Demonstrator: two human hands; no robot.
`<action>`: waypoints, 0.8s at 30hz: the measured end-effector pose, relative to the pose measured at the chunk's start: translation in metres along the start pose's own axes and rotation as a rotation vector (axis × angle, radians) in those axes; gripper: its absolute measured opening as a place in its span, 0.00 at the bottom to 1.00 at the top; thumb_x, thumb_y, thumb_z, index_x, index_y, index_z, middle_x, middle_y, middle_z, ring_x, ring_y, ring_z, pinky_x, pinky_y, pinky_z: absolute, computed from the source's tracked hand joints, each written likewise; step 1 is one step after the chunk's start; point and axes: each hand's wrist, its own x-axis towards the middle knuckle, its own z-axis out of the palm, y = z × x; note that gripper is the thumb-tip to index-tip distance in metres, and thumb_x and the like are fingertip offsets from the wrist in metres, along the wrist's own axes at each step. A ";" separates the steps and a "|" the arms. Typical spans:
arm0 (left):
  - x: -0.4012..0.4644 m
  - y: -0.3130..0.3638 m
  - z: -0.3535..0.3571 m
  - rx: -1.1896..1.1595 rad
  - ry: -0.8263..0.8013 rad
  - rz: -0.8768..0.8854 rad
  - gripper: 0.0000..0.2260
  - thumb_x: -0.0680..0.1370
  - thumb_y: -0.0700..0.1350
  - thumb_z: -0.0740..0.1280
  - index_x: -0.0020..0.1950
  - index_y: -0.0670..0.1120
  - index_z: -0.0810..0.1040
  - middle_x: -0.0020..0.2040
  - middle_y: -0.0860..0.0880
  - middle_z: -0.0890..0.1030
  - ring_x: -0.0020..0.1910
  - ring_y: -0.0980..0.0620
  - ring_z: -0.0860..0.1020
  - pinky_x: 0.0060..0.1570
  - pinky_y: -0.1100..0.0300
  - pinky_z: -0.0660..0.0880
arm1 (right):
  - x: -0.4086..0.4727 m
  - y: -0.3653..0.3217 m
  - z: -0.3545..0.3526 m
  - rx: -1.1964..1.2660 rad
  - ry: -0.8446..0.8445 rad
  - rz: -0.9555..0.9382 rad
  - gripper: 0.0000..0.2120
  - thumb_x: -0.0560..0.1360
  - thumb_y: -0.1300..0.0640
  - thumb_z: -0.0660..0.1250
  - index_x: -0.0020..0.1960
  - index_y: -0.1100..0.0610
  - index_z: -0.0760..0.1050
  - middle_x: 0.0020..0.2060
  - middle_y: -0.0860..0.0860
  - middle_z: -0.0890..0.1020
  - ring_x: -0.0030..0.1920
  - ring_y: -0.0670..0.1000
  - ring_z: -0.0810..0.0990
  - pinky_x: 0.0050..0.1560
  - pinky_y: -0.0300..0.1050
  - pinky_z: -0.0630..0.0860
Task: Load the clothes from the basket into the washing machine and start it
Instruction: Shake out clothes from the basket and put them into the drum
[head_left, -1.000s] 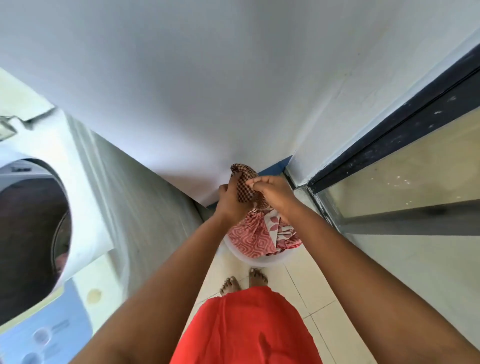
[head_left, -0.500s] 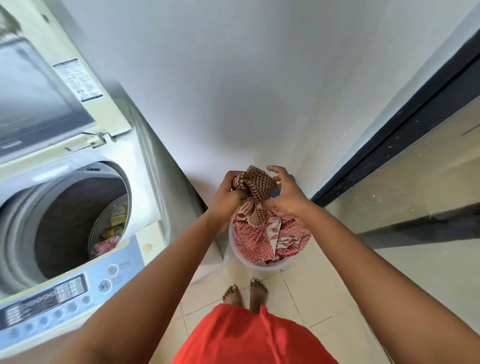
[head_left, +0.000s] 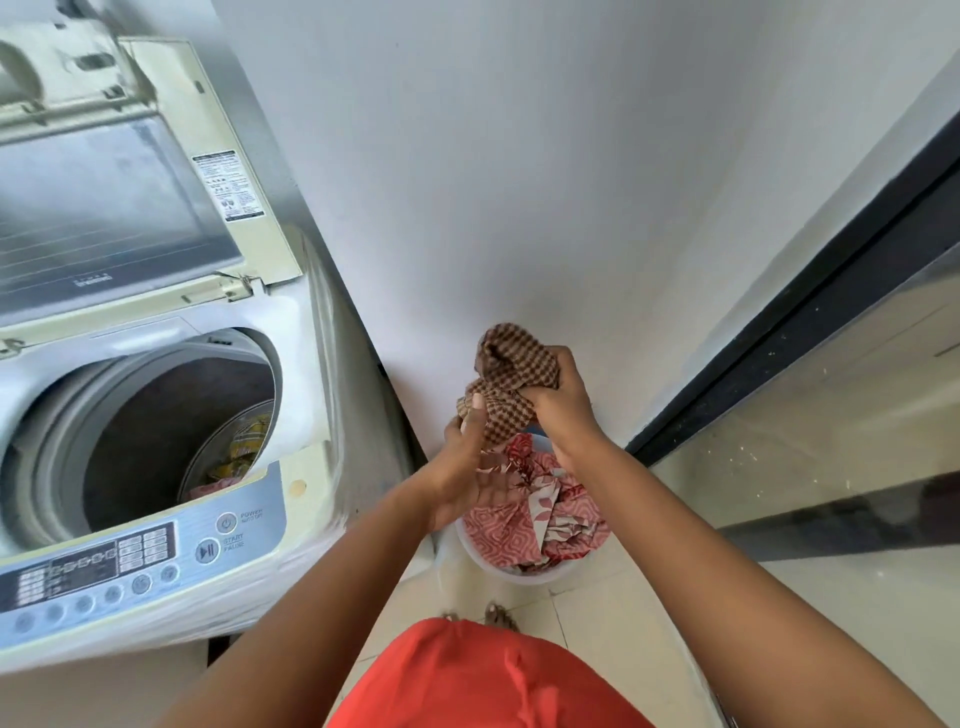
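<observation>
Right above the white basket (head_left: 519, 569), which sits on the tiled floor (head_left: 613, 623) up against the wall (head_left: 519, 182), both hands have a brown checked cloth (head_left: 511, 376) bunched up between them. The right hand (head_left: 558, 402) has its fingers curled tight round the upper right part of the bundle. The left hand (head_left: 470, 467) is a bit lower, closer to the basket, with its thumb pressed against the lower left of the cloth and the palm turned up; fingers look loosely curled under it, so it's pinching the fabric rather than fisting it.

Still in the basket: a heap of red and white patterned clothes (head_left: 535, 514), filling it pretty much to the rim.

To the left of the basket, just beside it, is the top-load washing machine (head_left: 306, 467) with its lid (head_left: 114, 208) flipped up. Down in the drum (head_left: 156, 431) you can see a few bits of laundry, something yellowish and something pink. The control panel (head_left: 130, 561) runs along the front edge, nearest the camera, with the power and start/pause buttons on its right end.

On the near side of the basket, an orange garment (head_left: 467, 675) the person is wearing, with toes poking out.
</observation>
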 end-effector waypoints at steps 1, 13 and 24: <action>0.000 0.003 0.001 -0.065 0.008 0.069 0.55 0.57 0.79 0.68 0.77 0.56 0.56 0.69 0.36 0.73 0.58 0.39 0.81 0.51 0.45 0.81 | 0.000 0.002 0.001 -0.091 -0.009 -0.062 0.18 0.73 0.66 0.66 0.56 0.47 0.71 0.50 0.55 0.80 0.51 0.57 0.81 0.44 0.55 0.81; -0.016 0.036 -0.014 -0.189 0.345 0.381 0.21 0.76 0.43 0.73 0.65 0.49 0.68 0.60 0.45 0.79 0.55 0.45 0.82 0.48 0.49 0.82 | 0.000 -0.003 0.000 0.342 -0.365 0.218 0.25 0.70 0.54 0.72 0.65 0.45 0.71 0.64 0.55 0.73 0.57 0.57 0.76 0.42 0.49 0.79; -0.029 0.037 -0.065 -0.110 0.335 0.359 0.17 0.76 0.41 0.73 0.63 0.44 0.75 0.57 0.42 0.83 0.53 0.46 0.83 0.49 0.52 0.82 | 0.014 -0.006 0.059 0.088 -0.510 0.453 0.14 0.76 0.62 0.69 0.61 0.54 0.74 0.62 0.61 0.77 0.60 0.64 0.78 0.51 0.65 0.80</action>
